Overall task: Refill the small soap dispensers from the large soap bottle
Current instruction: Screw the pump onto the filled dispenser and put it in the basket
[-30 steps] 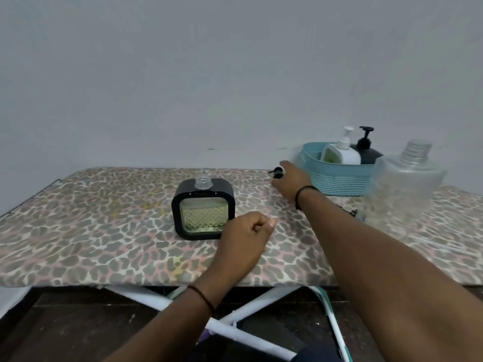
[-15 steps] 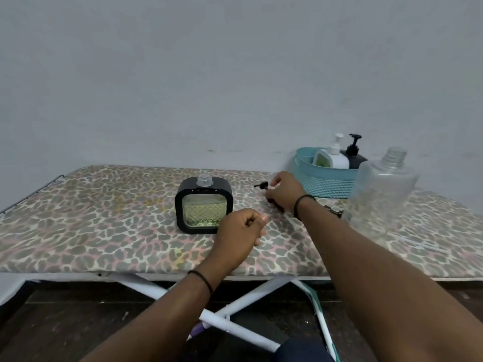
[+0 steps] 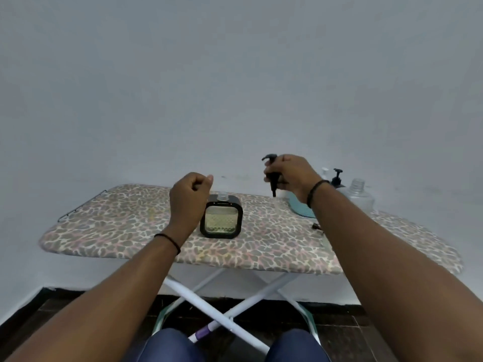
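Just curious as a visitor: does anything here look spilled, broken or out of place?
No spill shows. The square dispenser stands open-necked because the right hand holds its black pump in the air.

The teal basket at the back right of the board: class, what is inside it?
Inside the teal basket stand a white pump bottle and a black pump bottle; only their tops show. The right hand and forearm cover their bodies and most of the basket's inside.

- L hand [image 3: 188, 195]: raised, fingers curled into loose fist, holding nothing, thin black band at wrist.
- R hand [image 3: 290, 175]: raised higher, grip closed round black pump head [image 3: 271, 169], wrist band too.
- Both forearms stretched fwd.
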